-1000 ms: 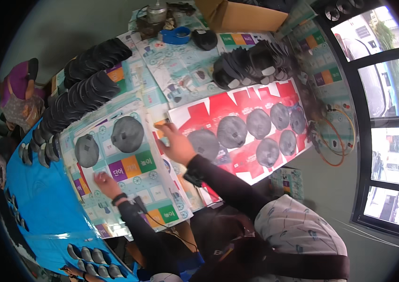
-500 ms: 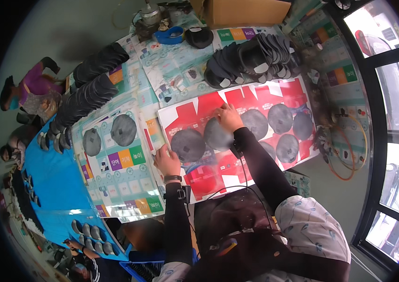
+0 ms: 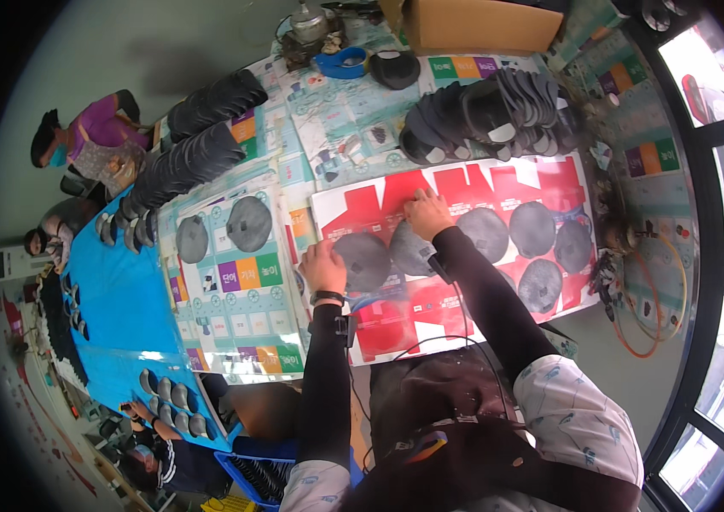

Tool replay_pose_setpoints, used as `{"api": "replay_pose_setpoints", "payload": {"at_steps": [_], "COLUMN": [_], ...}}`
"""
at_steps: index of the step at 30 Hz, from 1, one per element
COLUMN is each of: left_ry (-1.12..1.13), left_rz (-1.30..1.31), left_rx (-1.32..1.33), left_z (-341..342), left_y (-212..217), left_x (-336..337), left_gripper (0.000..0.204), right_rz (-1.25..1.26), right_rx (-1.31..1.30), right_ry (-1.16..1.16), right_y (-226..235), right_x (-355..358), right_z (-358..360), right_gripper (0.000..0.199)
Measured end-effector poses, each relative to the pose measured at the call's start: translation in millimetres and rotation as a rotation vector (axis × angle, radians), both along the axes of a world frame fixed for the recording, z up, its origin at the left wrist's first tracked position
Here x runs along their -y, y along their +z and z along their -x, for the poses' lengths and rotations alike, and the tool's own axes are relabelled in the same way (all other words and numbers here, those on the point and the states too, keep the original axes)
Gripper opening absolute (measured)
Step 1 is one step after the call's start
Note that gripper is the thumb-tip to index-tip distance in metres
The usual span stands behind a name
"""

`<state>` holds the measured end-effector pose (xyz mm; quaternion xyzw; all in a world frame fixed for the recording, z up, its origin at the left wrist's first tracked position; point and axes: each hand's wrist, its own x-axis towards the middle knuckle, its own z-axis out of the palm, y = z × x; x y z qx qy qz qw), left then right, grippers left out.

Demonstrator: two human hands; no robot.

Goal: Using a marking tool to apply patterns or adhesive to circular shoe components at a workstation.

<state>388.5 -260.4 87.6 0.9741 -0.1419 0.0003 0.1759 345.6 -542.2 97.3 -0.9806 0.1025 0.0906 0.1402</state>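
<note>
Off the teal-printed sheets (image 3: 247, 325) swings the left hand (image 3: 323, 267) to the leftmost dark disc (image 3: 366, 263), right hand (image 3: 427, 214) over the second dark disc (image 3: 409, 253), whether gripping I can't tell, so both now work the red sheet (image 3: 362, 203) where the discs lie.

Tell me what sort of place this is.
Probably a small handwork workshop: round grey pieces lie spread on a red-and-white sheet, dark curved pieces sit in overlapping rows beyond it, and a co-worker reaches onto a blue work surface.
</note>
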Motion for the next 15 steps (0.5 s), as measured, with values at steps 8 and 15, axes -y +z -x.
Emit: {"api": "replay_pose_setpoints", "payload": {"at_steps": [8,15], "left_ry": [-0.179,-0.302], "left_rz": [-0.041,-0.097], "left_rx": [0.077,0.092], "left_z": [-10,2], "left_y": [6,12], "left_x": [15,29], "left_gripper": [0.034,0.048], "right_rz": [-0.025,0.121], "right_rx": [0.109,0.055], "right_ry": [0.012,0.164], "right_y": [-3,-12], "right_x": [3,5], "right_z": [4,-2], "right_gripper": [0.014,0.018]}}
